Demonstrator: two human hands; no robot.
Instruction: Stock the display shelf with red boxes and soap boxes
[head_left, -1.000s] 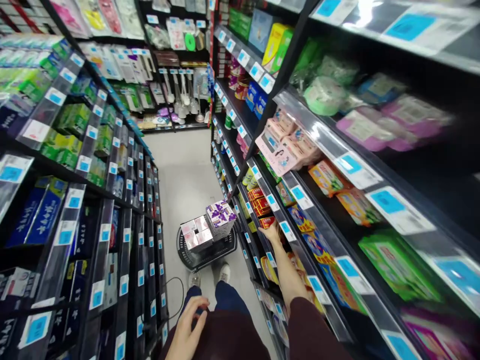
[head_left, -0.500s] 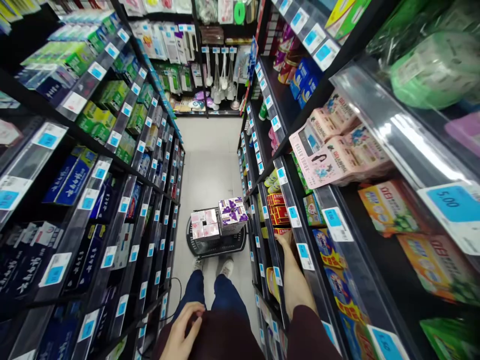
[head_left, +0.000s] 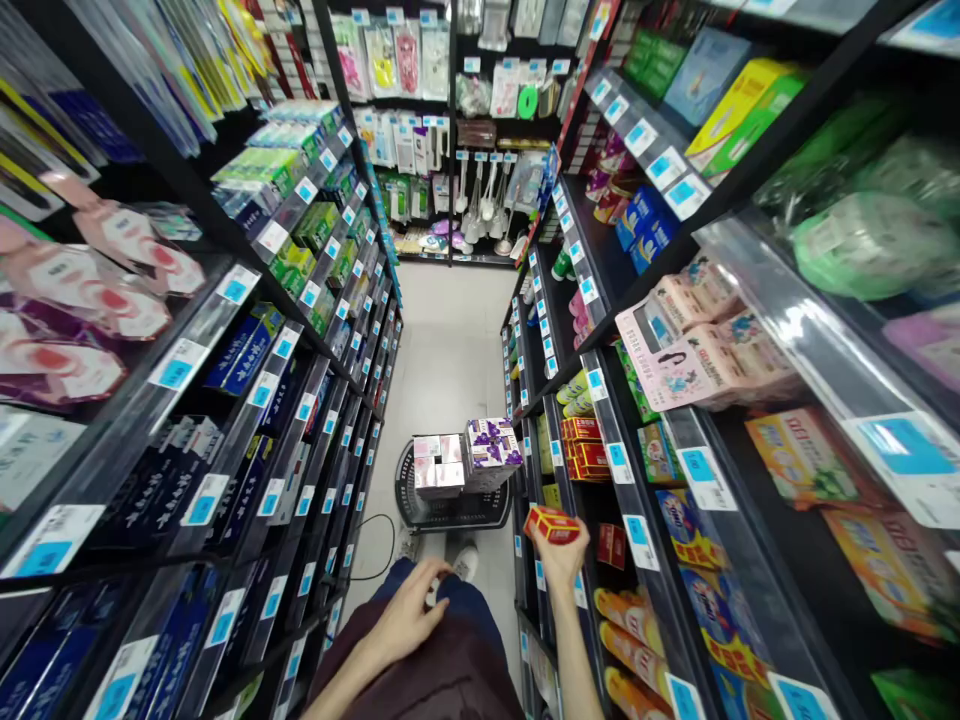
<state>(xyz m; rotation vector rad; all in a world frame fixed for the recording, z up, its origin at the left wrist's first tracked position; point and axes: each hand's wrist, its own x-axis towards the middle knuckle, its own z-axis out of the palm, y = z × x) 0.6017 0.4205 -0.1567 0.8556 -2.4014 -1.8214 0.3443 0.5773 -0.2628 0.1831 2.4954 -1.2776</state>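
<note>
Head view: what has just changed?

The right hand (head_left: 566,558) was reaching in among the red goods half a second ago; now it is out in front of the shelf (head_left: 592,510) with a small red box (head_left: 553,524) in its grip

And what does that mean for the work in hand?

I'd judge the picking done — the box is off the shelf and held clear, but not set down anywhere. A stack of red boxes (head_left: 585,450) stands farther along the same shelf, and a single dark red box (head_left: 611,546) lies just beside the hand

How is that right hand closed?

Pinching the red box between thumb and fingers at the end nearer the person. The box hides some of the fingertips, so I can't tell how tightly

Where is the box against the basket?

Outside it — to the right, and nearer the person. The black basket (head_left: 459,522) is on the floor by the feet, with pink-and-white boxes (head_left: 439,472) and a purple-patterned box (head_left: 493,445) in it

And the left hand (head_left: 409,610)?

Over the lap, half open, fingers loosely bent and thumb apart from them. I see nothing in it; whether it touches the clothing, I can't tell
</note>
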